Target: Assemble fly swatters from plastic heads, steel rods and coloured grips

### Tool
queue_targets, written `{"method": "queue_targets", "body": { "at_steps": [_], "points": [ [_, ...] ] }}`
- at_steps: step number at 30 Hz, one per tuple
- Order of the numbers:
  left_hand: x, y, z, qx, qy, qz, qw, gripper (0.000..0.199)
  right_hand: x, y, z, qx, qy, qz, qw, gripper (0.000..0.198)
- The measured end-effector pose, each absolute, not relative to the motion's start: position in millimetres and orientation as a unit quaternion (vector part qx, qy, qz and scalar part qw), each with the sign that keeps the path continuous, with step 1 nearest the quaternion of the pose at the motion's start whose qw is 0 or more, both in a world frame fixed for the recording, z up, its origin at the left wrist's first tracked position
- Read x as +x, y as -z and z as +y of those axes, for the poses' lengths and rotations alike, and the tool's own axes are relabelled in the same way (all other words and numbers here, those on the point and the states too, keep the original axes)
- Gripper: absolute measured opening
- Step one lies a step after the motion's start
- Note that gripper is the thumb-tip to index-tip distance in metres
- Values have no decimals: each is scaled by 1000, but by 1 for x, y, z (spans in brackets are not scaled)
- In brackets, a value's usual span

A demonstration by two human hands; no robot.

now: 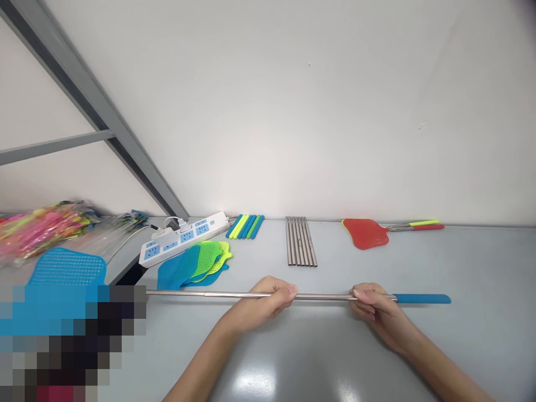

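Observation:
A telescopic fly swatter (326, 297) with a silver rod lies level across both hands, drawn out long. My left hand (268, 298) is closed around the middle of the rod. Near the blue grip (422, 298), my right hand (374, 304) pinches the rod. Toward the left, the rod runs to a blue mesh swatter head (69, 268), where a pixelated patch hides the join. Just behind the rod lies a pile of blue, green and yellow swatter heads (205, 259).
Several silver rods (300, 243) lie in a row beside coloured grips (245, 226). A white power strip (184, 239) with plugs stands at the back left, near plastic-wrapped items (46, 229). Swatters with a red head (366, 233) lie back right, by the wall.

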State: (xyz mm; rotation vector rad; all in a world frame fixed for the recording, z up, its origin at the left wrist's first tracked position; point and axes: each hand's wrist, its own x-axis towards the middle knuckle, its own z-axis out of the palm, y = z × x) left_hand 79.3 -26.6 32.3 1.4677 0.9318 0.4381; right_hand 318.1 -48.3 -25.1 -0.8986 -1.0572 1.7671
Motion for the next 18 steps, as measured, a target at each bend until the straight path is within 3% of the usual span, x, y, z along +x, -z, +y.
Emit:
{"method": "queue_targets", "body": {
  "at_steps": [18],
  "points": [
    [83, -31, -29, 616, -217, 442, 614, 46, 306, 14, -47, -370, -741, -335, 450, 42]
  ]
}}
